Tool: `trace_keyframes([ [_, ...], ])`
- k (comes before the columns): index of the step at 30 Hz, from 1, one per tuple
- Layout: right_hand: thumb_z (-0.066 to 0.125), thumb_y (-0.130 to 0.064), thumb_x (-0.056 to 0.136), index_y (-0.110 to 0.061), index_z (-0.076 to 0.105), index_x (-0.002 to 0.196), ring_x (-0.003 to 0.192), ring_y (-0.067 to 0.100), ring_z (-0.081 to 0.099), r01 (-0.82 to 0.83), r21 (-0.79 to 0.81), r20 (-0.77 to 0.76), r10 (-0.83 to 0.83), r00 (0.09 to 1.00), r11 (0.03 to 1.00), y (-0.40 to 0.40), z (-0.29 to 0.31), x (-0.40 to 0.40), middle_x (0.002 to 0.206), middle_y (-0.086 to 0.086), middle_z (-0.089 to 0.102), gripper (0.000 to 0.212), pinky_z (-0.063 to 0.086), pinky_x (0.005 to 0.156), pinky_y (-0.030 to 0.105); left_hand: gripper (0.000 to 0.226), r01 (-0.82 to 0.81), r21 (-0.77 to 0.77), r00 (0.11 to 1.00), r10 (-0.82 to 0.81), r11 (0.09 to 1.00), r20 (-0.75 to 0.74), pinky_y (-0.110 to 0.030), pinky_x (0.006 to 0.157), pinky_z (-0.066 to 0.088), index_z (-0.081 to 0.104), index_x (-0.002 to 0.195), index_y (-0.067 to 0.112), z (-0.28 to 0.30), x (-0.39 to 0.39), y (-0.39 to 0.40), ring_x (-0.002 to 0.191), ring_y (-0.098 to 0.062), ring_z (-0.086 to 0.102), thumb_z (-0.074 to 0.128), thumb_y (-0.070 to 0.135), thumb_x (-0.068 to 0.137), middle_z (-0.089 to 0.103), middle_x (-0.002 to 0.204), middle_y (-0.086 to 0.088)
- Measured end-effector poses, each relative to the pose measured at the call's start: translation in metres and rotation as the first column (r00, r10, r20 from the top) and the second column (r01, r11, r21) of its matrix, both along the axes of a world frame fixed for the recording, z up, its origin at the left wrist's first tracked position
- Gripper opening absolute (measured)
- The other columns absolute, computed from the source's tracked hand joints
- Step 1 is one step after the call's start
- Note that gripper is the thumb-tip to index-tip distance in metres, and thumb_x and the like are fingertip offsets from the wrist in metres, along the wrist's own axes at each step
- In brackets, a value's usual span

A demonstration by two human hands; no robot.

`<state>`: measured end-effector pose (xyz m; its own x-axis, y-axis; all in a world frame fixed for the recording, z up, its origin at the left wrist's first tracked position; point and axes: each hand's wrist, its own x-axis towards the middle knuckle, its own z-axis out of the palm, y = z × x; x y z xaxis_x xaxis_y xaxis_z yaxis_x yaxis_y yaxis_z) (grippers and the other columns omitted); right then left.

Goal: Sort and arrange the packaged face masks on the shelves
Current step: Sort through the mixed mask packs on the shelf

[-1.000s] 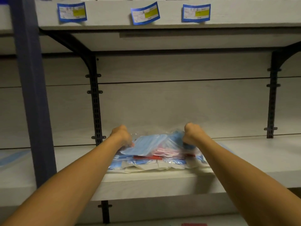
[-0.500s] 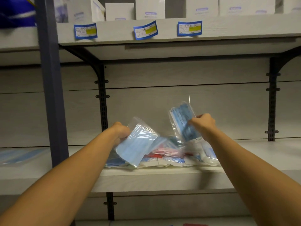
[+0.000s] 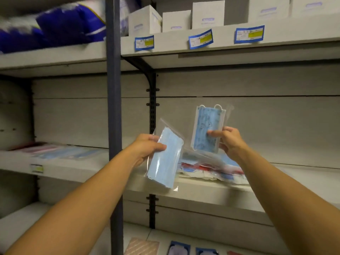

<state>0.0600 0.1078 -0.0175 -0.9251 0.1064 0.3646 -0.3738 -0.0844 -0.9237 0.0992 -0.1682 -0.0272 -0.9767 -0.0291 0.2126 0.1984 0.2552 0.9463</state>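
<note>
My left hand [image 3: 147, 147] pinches a clear packet of plain light-blue masks [image 3: 164, 159] by its upper left edge, tilted and held above the shelf's front. My right hand [image 3: 228, 139] grips a packet of patterned blue masks [image 3: 207, 129] upright, thumb on its front. Below and between them a loose pile of packaged masks [image 3: 209, 167], blue, red and white, lies on the middle shelf [image 3: 303, 183].
A dark blue upright post [image 3: 114, 107] stands left of my left arm. Flat mask packets [image 3: 60, 151] lie on the left bay's shelf. White boxes [image 3: 176, 20] and blue price labels line the upper shelf. More packets [image 3: 179, 248] lie on the bottom shelf.
Both hands lifted a packet each off the pile, raising them higher and apart. The view swung up and left, showing the left bay and upper boxes.
</note>
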Motion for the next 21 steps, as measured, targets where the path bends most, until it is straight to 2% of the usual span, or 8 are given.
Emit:
trace_keyframes([
  [2,0.076,0.001,0.083,-0.002,0.068,0.096,0.086,0.029,0.075,-0.049,-0.014,-0.008,0.049,0.999,0.999,-0.022,-0.003,0.002,0.097,0.013,0.075,0.016,0.062,0.069,0.040,0.028,-0.038,-0.027,0.999,0.037,0.999,-0.038,-0.027,0.068,0.053,0.065,0.109,0.019,-0.008,0.013,-0.018,0.093,-0.017,0.067,0.076,0.008,0.087,0.068,0.106,-0.003],
  [5,0.076,-0.002,0.084,-0.002,0.068,0.098,0.088,0.030,0.075,-0.122,-0.009,-0.005,0.122,0.992,0.992,-0.056,-0.009,0.007,0.100,0.015,0.075,0.016,0.062,0.074,0.044,0.040,-0.125,-0.046,0.985,0.118,0.991,-0.125,-0.031,0.079,0.053,0.064,0.121,0.021,-0.015,0.028,-0.044,0.094,-0.014,0.065,0.078,0.013,0.085,0.067,0.107,0.001],
  [10,0.076,-0.003,0.084,0.001,0.066,0.105,0.094,0.035,0.074,-0.228,0.011,0.013,0.228,0.974,0.974,-0.106,-0.009,0.016,0.105,0.018,0.074,0.024,0.060,0.082,0.051,0.032,-0.163,-0.036,0.973,0.155,0.986,-0.172,-0.044,0.090,0.058,0.066,0.112,0.026,-0.015,0.054,-0.086,0.103,-0.020,0.067,0.079,0.018,0.084,0.068,0.114,0.002],
  [15,0.073,-0.003,0.086,-0.001,0.068,0.106,0.093,0.031,0.075,-0.291,0.027,-0.002,0.292,0.957,0.956,-0.149,-0.013,0.023,0.105,0.014,0.076,0.021,0.062,0.079,0.045,0.030,-0.180,0.099,0.963,0.196,0.979,-0.185,-0.040,0.086,0.061,0.068,0.110,0.017,-0.017,0.068,-0.142,0.100,-0.021,0.071,0.079,0.008,0.084,0.072,0.112,-0.005],
  [18,0.075,-0.007,0.085,-0.002,0.069,0.106,0.095,0.029,0.075,-0.289,0.071,-0.003,0.290,0.957,0.955,-0.175,-0.020,0.025,0.107,0.012,0.076,0.022,0.061,0.084,0.048,0.033,-0.219,0.168,0.957,0.246,0.961,-0.157,-0.040,0.085,0.060,0.065,0.110,0.016,-0.023,0.074,-0.182,0.099,-0.023,0.072,0.080,0.007,0.082,0.072,0.111,-0.007],
  [21,0.077,-0.012,0.084,-0.003,0.070,0.107,0.094,0.026,0.075,-0.257,0.111,-0.016,0.261,0.965,0.960,-0.202,-0.025,0.029,0.105,0.010,0.076,0.026,0.061,0.082,0.047,0.034,-0.249,0.249,0.947,0.289,0.936,-0.141,-0.035,0.077,0.060,0.064,0.112,0.009,-0.026,0.080,-0.222,0.093,-0.023,0.073,0.079,0.002,0.082,0.074,0.107,-0.009],
])
